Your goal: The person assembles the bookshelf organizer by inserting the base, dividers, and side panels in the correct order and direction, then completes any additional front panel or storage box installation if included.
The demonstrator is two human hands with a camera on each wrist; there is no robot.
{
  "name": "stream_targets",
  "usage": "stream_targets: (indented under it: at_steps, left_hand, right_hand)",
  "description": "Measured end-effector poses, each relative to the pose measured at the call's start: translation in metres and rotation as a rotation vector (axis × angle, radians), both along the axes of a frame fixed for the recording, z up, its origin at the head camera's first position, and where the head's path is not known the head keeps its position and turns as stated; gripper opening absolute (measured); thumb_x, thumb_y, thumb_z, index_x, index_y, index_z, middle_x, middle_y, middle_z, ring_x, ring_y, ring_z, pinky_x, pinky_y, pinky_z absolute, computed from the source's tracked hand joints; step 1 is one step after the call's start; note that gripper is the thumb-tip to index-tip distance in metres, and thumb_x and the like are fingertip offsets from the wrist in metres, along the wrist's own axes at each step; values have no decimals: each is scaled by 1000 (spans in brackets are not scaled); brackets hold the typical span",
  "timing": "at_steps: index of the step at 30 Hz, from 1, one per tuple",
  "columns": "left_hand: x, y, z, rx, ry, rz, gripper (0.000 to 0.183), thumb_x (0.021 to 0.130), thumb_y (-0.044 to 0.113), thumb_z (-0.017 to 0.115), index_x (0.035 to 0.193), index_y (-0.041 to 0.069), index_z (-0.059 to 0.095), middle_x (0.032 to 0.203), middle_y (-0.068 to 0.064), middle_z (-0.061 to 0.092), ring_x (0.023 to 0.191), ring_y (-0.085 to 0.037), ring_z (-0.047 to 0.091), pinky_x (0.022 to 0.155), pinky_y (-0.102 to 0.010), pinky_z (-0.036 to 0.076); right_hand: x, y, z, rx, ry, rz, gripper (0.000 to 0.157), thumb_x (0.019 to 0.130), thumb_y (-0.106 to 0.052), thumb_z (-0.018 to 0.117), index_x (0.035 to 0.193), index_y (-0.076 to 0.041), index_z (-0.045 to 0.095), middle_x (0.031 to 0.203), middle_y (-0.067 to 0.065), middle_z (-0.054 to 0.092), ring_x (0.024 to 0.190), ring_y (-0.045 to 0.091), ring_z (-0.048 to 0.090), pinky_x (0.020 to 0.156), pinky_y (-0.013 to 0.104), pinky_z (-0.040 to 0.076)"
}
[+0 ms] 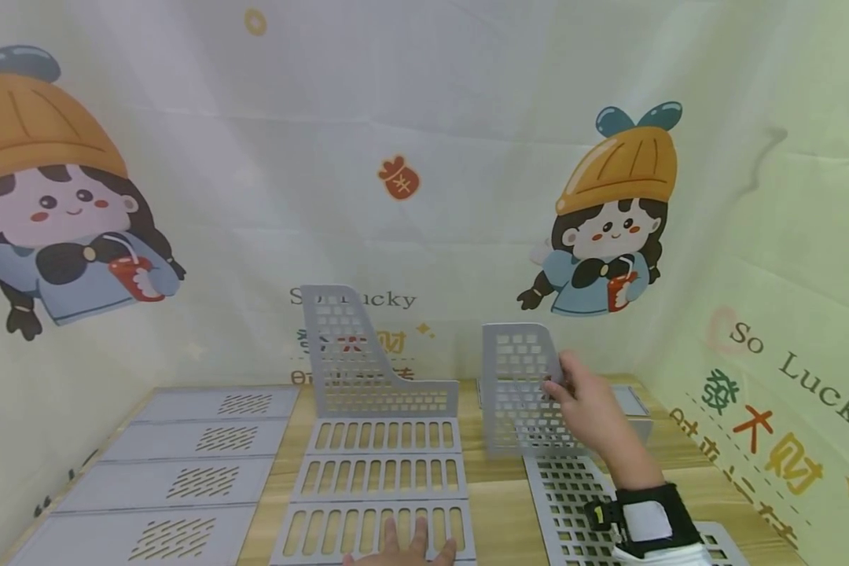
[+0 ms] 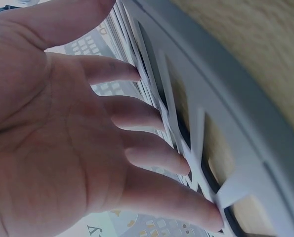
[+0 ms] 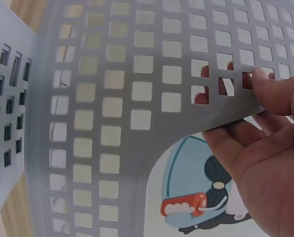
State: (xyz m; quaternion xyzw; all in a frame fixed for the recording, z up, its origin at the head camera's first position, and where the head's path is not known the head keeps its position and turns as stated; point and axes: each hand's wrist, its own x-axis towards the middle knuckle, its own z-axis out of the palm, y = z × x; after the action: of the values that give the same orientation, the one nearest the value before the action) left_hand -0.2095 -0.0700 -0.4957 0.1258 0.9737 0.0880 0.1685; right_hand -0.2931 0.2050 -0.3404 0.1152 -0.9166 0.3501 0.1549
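Observation:
My left hand [image 1: 399, 552] lies with spread, straight fingers on the near end of a grey slotted plastic panel [image 1: 380, 501] in three hinged-looking sections. At its far end a perforated L-shaped side panel [image 1: 389, 389] stands upright. On the right, my right hand [image 1: 593, 413] pinches the curved edge of a similar perforated side panel [image 1: 490, 385], thumb on one face and fingers behind it. That panel stands upright at the far end of a grey grid panel [image 1: 538, 503]; the right wrist view shows its square holes [image 3: 137, 136] closely.
Flat grey sections with slanted slots [image 1: 148, 472] lie along the left of the wooden table [image 1: 498, 495]. Behind the right-hand panel is a grey plastic piece [image 1: 640, 428]. A printed cloth [image 1: 467, 236] hangs around the back and sides.

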Motion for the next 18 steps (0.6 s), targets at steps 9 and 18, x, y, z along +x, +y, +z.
stream_targets:
  at_steps: [9, 18]
  left_hand:
    - [-1, 2, 2, -12, -40, 16, 78, 84, 91, 53, 150, 49, 55, 166, -6, 49, 153, -53, 39, 95, -96, 31]
    - [-10, -1, -15, -31, -23, 7, 79, 81, 94, 51, 150, 54, 53, 166, -3, 49, 153, -53, 40, 92, -97, 32]
  right_hand:
    - [-3, -14, -8, -23, 16, -22, 20, 110, -9, 56, 130, -8, 56, 120, 19, 76, 104, 32, 73, 88, 54, 59]
    - [-4, -27, -12, -27, 35, 19, 18, 109, -9, 56, 127, -8, 56, 118, 18, 75, 104, 30, 73, 87, 52, 60]
